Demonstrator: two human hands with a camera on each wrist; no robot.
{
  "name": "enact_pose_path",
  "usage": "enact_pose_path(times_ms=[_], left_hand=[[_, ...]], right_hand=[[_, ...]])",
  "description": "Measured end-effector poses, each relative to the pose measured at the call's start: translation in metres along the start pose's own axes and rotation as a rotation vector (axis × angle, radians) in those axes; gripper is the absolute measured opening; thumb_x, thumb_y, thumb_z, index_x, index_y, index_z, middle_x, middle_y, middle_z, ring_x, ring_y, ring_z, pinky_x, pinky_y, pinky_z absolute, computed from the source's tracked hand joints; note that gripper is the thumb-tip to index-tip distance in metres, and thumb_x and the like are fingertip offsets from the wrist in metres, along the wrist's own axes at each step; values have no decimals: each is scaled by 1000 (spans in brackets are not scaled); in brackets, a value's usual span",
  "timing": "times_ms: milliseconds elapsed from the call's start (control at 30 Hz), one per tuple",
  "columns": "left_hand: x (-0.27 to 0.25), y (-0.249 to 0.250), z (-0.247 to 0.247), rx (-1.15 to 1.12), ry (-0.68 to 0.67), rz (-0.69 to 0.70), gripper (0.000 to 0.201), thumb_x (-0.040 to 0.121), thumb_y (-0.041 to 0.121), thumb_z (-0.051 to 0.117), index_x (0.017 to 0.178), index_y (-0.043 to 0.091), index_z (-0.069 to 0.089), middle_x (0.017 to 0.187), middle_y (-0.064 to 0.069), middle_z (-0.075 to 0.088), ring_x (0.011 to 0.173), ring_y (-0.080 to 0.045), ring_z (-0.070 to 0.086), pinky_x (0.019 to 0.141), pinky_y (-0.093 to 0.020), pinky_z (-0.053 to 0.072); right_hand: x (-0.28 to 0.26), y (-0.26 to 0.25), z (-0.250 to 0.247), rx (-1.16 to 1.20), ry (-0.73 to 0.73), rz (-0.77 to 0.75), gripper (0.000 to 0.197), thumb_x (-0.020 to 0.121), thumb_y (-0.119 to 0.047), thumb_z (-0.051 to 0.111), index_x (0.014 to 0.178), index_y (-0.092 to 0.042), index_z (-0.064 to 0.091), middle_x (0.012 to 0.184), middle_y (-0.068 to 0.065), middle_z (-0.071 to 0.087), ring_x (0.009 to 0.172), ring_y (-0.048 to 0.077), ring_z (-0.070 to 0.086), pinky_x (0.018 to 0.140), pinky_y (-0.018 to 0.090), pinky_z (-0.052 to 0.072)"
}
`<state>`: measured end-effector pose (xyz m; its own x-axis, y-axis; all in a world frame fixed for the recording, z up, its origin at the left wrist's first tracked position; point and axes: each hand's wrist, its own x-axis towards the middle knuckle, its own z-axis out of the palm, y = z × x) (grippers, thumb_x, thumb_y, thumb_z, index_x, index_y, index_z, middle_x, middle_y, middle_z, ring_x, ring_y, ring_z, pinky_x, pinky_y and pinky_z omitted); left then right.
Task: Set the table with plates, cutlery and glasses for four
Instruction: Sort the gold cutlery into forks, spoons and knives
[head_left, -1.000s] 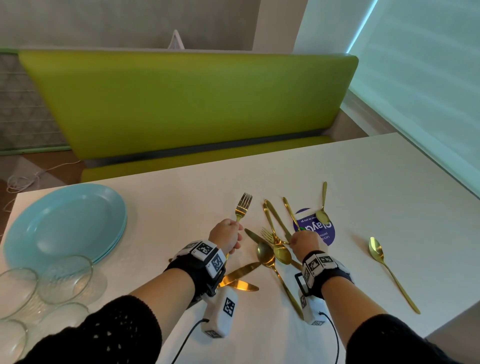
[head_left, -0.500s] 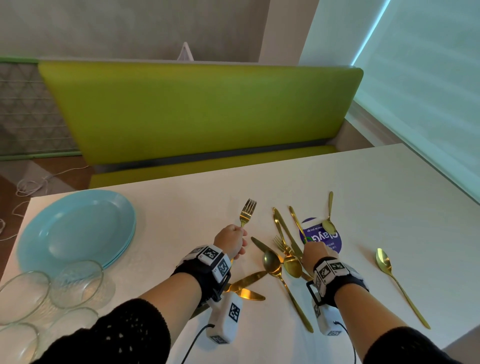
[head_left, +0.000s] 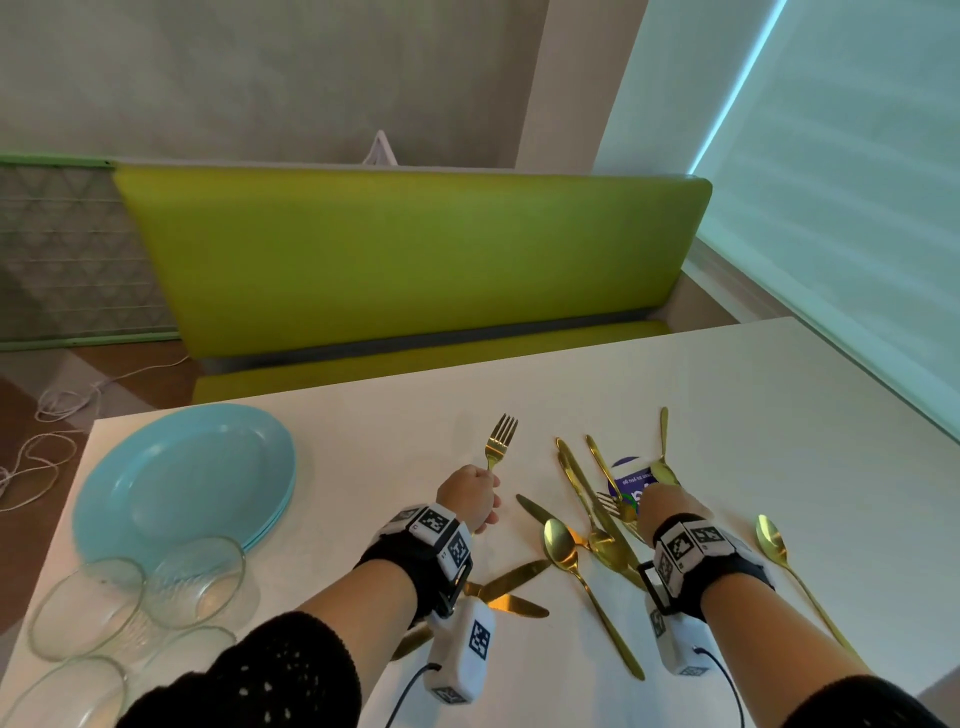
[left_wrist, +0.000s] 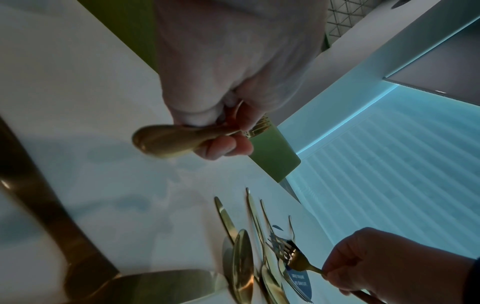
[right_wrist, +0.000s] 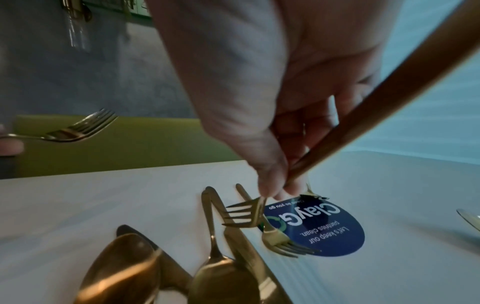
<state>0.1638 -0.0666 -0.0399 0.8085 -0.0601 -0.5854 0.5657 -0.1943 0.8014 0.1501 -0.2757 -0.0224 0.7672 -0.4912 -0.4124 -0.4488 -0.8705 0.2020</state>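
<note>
My left hand (head_left: 480, 501) grips the handle of a gold fork (head_left: 500, 441), tines pointing away, just above the white table (head_left: 363, 431). The left wrist view shows the fork's handle end (left_wrist: 171, 140) sticking out of my curled left hand (left_wrist: 228, 133). My right hand (head_left: 660, 504) is over the pile of gold cutlery (head_left: 597, 525). In the right wrist view my right hand (right_wrist: 275, 189) pinches a second fork (right_wrist: 245, 214) by its handle, tines lifted over the pile. Another fork (right_wrist: 283, 240) lies on a blue round sticker (right_wrist: 324, 228).
A stack of light blue plates (head_left: 182, 478) sits at the left, with several clear glasses (head_left: 192, 582) in front of it. Knives (head_left: 511, 590) lie under my left wrist. A lone spoon (head_left: 774, 540) lies at the right. A green bench (head_left: 415, 260) runs behind the table.
The head view has tilted up, showing more of the bench. The left hand keeps its fork. The right hand stays at the pile, shifted slightly away over the sticker.
</note>
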Motion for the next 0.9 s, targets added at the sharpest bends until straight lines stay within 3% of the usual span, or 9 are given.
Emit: enact_pose_path(times_ms=[133, 233, 300, 367, 500, 633, 733, 800, 900], left_hand=[[-7, 1, -9, -16, 4, 7, 19, 99, 16, 31, 96, 10, 49, 70, -1, 49, 52, -11, 46, 43, -17, 34], [-11, 3, -14, -46, 14, 15, 19, 100, 16, 32, 97, 9, 49, 70, -2, 50, 53, -11, 46, 44, -17, 36], [-14, 4, -17, -46, 34, 25, 19, 99, 16, 32, 97, 9, 49, 71, -2, 50, 55, -12, 46, 47, -18, 36], [-16, 4, -19, -64, 44, 38, 19, 99, 15, 32, 96, 8, 49, 71, -3, 51, 55, -13, 45, 48, -20, 37], [-26, 6, -25, -104, 1, 55, 18, 99, 11, 33, 98, 4, 49, 72, -5, 52, 56, -15, 49, 50, -23, 42], [-29, 4, -28, 33, -88, 133, 23, 97, 10, 39, 82, 7, 56, 75, -8, 58, 68, -28, 57, 68, -36, 52], [-32, 1, -25, 67, -121, 141, 26, 96, 14, 43, 71, 13, 51, 79, -11, 58, 78, -30, 57, 76, -42, 54], [-32, -2, -21, 3, -147, 137, 23, 97, 14, 41, 76, 12, 50, 84, -16, 60, 72, -31, 60, 73, -44, 54], [-32, -5, -14, -34, -163, 137, 19, 97, 15, 38, 81, 12, 47, 85, -15, 60, 65, -29, 61, 60, -35, 50]], right_hand=[[-15, -9, -8, 74, 84, -25, 28, 95, -14, 42, 118, -10, 59, 120, 7, 62, 112, 22, 59, 90, 30, 48], [-30, -27, -18, 188, 112, -158, 29, 96, -17, 41, 114, -9, 63, 116, 8, 64, 109, 23, 61, 91, 29, 50], [-40, -43, -20, 438, 93, -230, 20, 95, -22, 48, 94, -14, 66, 106, 6, 68, 97, 20, 62, 86, 29, 49], [-50, -61, -22, 770, -14, -279, 20, 92, -21, 55, 74, -19, 62, 89, 2, 70, 76, 15, 60, 74, 30, 51], [-69, -87, -17, 1128, -320, -289, 13, 92, -15, 57, 79, -14, 60, 72, 0, 66, 56, 11, 55, 50, 21, 42], [-79, -96, -15, 1140, -379, -319, 14, 92, -15, 58, 78, -14, 60, 68, 1, 65, 52, 10, 57, 46, 19, 40], [-81, -94, -14, 1123, -374, -327, 11, 92, -16, 58, 82, -12, 61, 70, 3, 64, 55, 12, 59, 45, 18, 41], [-79, -91, -13, 1109, -361, -322, 14, 92, -17, 57, 80, -12, 61, 68, 3, 62, 55, 13, 57, 46, 19, 40], [-78, -87, -13, 1048, -328, -326, 17, 93, -17, 55, 76, -14, 58, 65, 1, 60, 55, 12, 55, 48, 20, 40]])
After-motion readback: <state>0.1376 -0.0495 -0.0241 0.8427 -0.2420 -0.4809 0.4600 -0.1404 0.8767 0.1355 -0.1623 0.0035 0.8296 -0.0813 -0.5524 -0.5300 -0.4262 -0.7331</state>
